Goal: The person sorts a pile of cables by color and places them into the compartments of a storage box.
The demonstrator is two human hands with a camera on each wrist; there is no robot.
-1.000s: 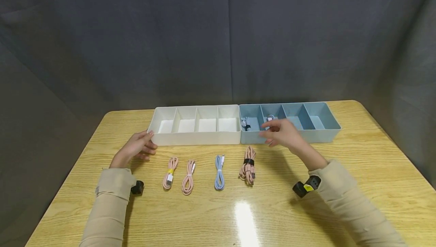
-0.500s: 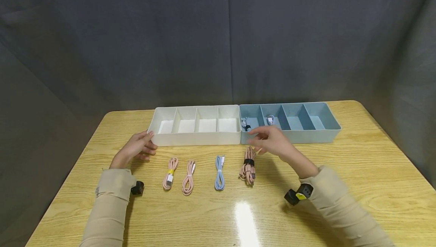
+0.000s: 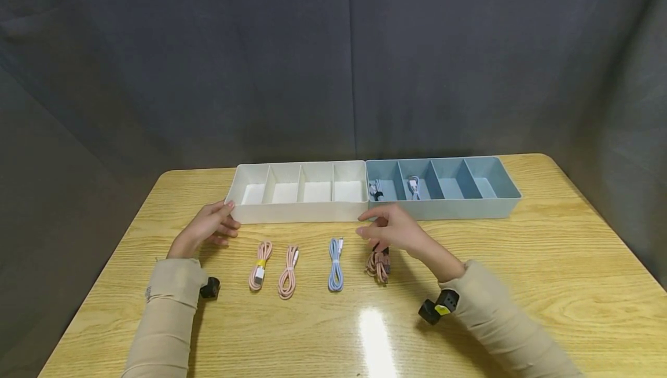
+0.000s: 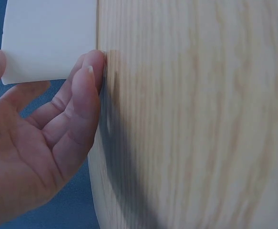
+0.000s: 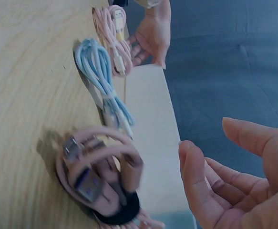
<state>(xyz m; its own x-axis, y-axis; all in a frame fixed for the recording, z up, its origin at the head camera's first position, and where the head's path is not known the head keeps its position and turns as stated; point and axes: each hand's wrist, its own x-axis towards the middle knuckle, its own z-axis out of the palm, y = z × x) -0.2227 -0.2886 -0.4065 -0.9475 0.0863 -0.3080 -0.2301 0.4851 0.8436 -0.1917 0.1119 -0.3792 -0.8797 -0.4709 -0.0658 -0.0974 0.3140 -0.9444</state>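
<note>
Cable bundle: pink braided cable bundle lies on the wooden table, in front of the blue tray, rightmost in a row of four coils.
Right hand: right hand hovers just above the bundle with fingers spread and relaxed, holding nothing; the wrist view shows a gap between the fingers and the bundle.
Left hand: left hand rests on the table with straight fingers touching the near left corner of the white tray; it grips nothing.
Handling: likely light and floppy, a soft braided cord that gives under the fingers; the loops would sag or splay if lifted by one strand.
Where to take hold: the black strap round its middle looks the firmest place, pinched across all loops at once.
Other coils: blue cable and two pink cables lie to the left, apart from one another.
Hidden: the right hand covers the far end of the bundle in the head view; its plugs are blurred in the wrist view.
Hard to make out: two small cables in the blue tray's left compartments are too small to tell apart.
</note>
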